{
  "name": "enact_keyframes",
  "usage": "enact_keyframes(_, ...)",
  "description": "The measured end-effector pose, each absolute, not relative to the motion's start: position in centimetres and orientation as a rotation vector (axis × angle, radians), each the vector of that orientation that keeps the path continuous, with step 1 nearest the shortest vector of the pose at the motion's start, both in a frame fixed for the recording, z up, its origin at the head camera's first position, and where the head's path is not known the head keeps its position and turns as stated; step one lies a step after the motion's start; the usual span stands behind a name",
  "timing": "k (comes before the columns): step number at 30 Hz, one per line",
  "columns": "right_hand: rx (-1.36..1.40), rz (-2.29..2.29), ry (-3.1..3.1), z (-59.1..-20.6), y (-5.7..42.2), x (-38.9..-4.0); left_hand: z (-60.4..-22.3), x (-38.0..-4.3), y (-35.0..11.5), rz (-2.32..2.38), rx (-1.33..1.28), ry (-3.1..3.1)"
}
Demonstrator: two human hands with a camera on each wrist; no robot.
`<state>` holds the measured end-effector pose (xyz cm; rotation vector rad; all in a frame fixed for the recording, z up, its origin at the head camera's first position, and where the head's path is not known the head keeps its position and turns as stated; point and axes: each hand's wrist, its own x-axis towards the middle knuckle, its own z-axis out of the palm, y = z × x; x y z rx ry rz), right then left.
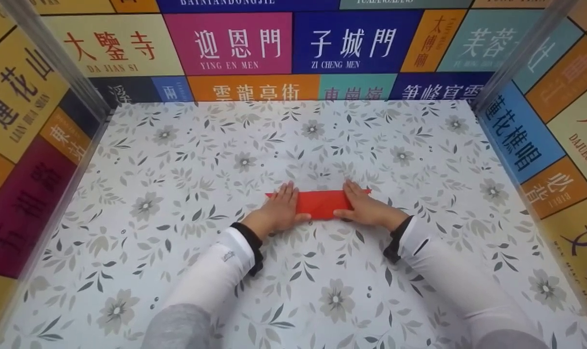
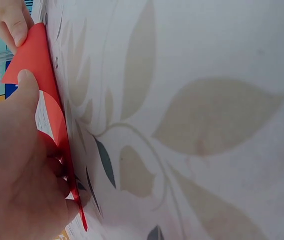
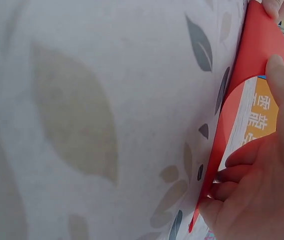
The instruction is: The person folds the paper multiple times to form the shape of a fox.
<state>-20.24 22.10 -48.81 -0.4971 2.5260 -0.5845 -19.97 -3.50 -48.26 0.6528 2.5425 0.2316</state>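
Note:
A sheet of red paper [image 1: 322, 203], folded over, lies crosswise on the table, with small pointed corners sticking out past the hands. My left hand [image 1: 280, 207] holds its left end, the thumb on the near side and the fingers reaching over to the far edge. At the right end my right hand [image 1: 366, 205] holds it the same way. In the left wrist view the bent red paper [image 2: 34, 57] bulges up off the table, its open end showing a curved gap. The right wrist view shows the thumb against the raised red paper [image 3: 254, 42] and the other fingers low by the tabletop.
A white tablecloth with grey flowers and leaves [image 1: 337, 295] covers the table. Colourful panels with large characters [image 1: 228, 43] stand along the back and both sides, with clear corner strips [image 1: 61, 63] where they meet.

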Motion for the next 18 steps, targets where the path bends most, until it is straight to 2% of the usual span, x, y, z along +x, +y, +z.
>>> enact_keyframes(18,-0.403,-0.363,2.631,-48.6,20.4,-20.0,-48.2,-19.8,-2.3,0.250,0.551,2.645)
